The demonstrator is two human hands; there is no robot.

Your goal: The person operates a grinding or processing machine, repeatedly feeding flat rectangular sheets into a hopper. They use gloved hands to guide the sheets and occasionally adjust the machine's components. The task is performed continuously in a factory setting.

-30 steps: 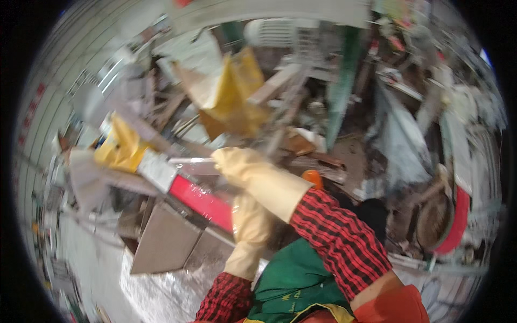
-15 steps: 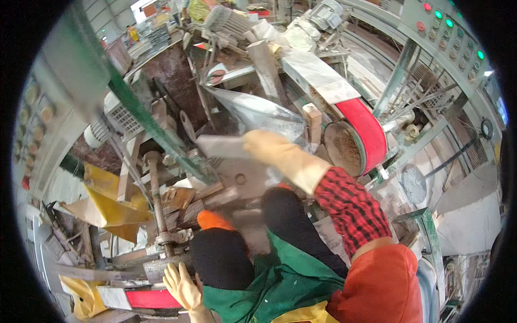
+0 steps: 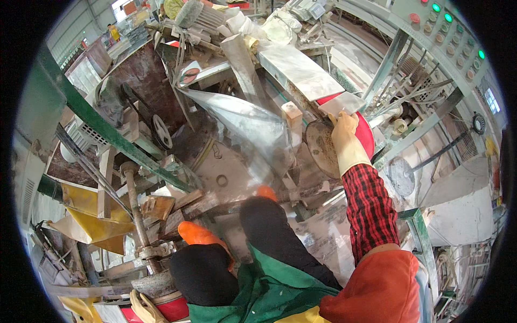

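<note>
My right hand [image 3: 346, 141], in a cream rubber glove below a red plaid sleeve, reaches up to a flat grey slab [image 3: 340, 102] and grips its near edge. The slab rests at the top of a round dusty wheel [image 3: 322, 148] with a red guard [image 3: 368, 137] behind it. My left hand [image 3: 141, 308], also gloved, sits at the bottom edge with fingers apart, holding nothing, beside a red part [image 3: 173, 310] and a round grey disc [image 3: 155, 283]. My black trousers, orange boots [image 3: 198, 236] and green apron [image 3: 272, 288] fill the lower middle.
A clear plastic sheet [image 3: 242, 121] hangs over the machine left of the wheel. A green steel beam [image 3: 107, 132] slants across the left. Yellow bags [image 3: 89, 218] lie at lower left. A grey control panel with green lights [image 3: 452, 40] stands at upper right. Clutter covers the far bench.
The view has swung from the left side to the machine. My right hand has carried the grey slab up and right onto the red-guarded wheel. My left hand has dropped to the frame's bottom edge.
</note>
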